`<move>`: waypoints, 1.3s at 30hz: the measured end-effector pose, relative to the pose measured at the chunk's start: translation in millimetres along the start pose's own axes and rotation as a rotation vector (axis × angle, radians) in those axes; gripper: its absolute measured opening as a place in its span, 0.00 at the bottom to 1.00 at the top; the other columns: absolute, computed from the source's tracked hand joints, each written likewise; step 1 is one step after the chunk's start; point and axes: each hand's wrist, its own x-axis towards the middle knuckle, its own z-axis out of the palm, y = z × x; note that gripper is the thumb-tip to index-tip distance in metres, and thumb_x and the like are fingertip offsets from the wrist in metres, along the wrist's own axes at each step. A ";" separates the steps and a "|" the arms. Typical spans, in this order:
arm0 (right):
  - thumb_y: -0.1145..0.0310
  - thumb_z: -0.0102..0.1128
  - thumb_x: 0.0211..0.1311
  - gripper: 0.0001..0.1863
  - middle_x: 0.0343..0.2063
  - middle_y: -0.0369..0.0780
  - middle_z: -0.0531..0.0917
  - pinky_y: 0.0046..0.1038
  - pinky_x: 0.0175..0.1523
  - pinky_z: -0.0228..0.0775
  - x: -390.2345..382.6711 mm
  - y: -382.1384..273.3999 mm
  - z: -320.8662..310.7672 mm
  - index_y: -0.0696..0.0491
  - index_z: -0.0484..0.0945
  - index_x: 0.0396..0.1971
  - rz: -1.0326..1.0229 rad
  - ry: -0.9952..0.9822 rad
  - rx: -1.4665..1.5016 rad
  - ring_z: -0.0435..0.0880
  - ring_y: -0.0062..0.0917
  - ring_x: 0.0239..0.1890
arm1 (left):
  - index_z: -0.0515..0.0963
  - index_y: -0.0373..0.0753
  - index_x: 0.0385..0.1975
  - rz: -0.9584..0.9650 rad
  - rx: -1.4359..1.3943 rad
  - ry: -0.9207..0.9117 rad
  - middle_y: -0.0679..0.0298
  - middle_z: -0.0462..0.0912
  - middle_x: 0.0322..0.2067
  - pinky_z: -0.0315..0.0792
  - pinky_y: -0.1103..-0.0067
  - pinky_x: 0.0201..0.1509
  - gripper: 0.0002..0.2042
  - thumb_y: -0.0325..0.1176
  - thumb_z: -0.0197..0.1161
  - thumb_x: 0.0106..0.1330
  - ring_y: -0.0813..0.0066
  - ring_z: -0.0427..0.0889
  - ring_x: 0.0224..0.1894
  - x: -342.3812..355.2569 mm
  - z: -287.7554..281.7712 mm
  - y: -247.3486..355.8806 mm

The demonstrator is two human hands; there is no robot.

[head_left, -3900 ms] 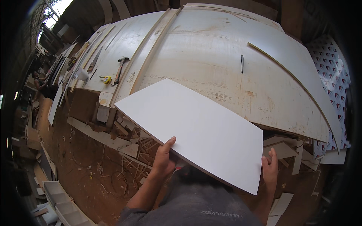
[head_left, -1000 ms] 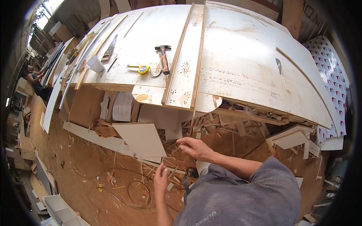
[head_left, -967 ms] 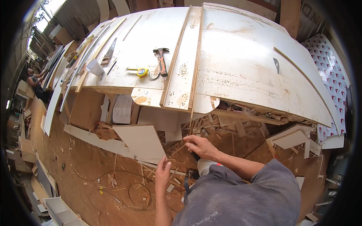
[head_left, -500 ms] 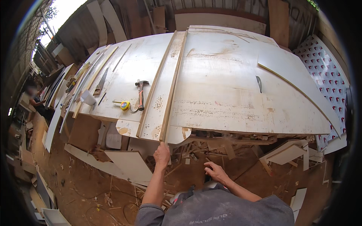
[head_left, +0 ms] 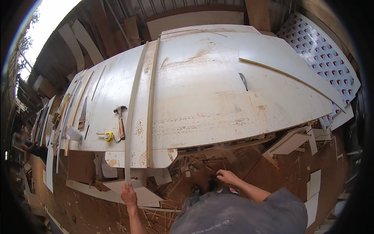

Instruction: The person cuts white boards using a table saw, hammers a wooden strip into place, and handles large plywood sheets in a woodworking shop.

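Note:
My left hand [head_left: 129, 196] grips the near end of a long thin wooden strip [head_left: 134, 101], which sticks out past the near edge of a big white board [head_left: 194, 93]. A second wooden strip [head_left: 152, 101] runs roughly alongside, to its right. Beneath both strips is a white panel with a rounded near corner [head_left: 167, 156]. Close to my body, off the board, my right hand [head_left: 228, 177] has its fingers curled; whatever they may hold is hidden. Left of the strips lie a claw hammer [head_left: 121, 121] and a yellow tape measure [head_left: 108, 136].
A white cup [head_left: 73, 133], a handsaw [head_left: 83, 113] and several strips lie at the left. A dark curved blade [head_left: 244, 81] and a curved-edge panel [head_left: 288, 70] are to the right. Offcuts [head_left: 290, 142] litter the floor. Another person [head_left: 37, 150] is far left.
My left hand has let go of the right strip's end and now holds the left strip, which has been drawn toward me past the edge. The view has turned right.

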 end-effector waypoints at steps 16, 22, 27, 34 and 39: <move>0.62 0.54 0.64 0.11 0.29 0.38 0.82 0.25 0.31 0.74 -153.7 154.4 -128.9 0.54 0.77 0.37 0.692 0.549 0.614 0.82 0.22 0.28 | 0.64 0.32 0.60 -0.184 0.085 -0.038 0.44 0.72 0.54 0.64 0.62 0.59 0.25 0.41 0.57 0.67 0.47 0.71 0.56 14.8 11.6 48.3; 0.59 0.52 0.68 0.15 0.33 0.39 0.80 0.25 0.38 0.76 -121.3 146.4 -320.1 0.56 0.75 0.43 0.300 0.977 0.961 0.82 0.22 0.32 | 0.62 0.33 0.63 -0.113 0.305 0.332 0.44 0.71 0.57 0.63 0.60 0.63 0.33 0.46 0.62 0.63 0.42 0.69 0.59 13.1 27.4 112.0; 0.59 0.52 0.67 0.22 0.43 0.47 0.78 0.30 0.48 0.75 4.1 181.7 -505.0 0.60 0.68 0.52 -0.089 0.929 1.173 0.81 0.30 0.42 | 0.68 0.33 0.56 0.127 0.256 0.387 0.45 0.72 0.53 0.65 0.60 0.58 0.20 0.33 0.54 0.67 0.47 0.70 0.56 -24.2 124.0 262.4; 0.56 0.51 0.68 0.31 0.55 0.55 0.71 0.39 0.56 0.70 221.4 226.7 -648.7 0.63 0.58 0.60 -0.125 0.829 1.449 0.76 0.40 0.55 | 0.70 0.33 0.54 0.293 -0.073 -0.162 0.43 0.68 0.56 0.57 0.58 0.65 0.19 0.32 0.56 0.64 0.45 0.64 0.61 -85.3 299.5 466.3; 0.56 0.49 0.69 0.34 0.61 0.56 0.65 0.44 0.63 0.63 307.1 235.0 -689.0 0.64 0.51 0.64 -0.074 0.832 1.629 0.67 0.46 0.63 | 0.70 0.32 0.54 0.289 0.137 -0.076 0.43 0.64 0.60 0.48 0.57 0.70 0.18 0.32 0.53 0.66 0.46 0.57 0.66 -96.7 375.8 495.1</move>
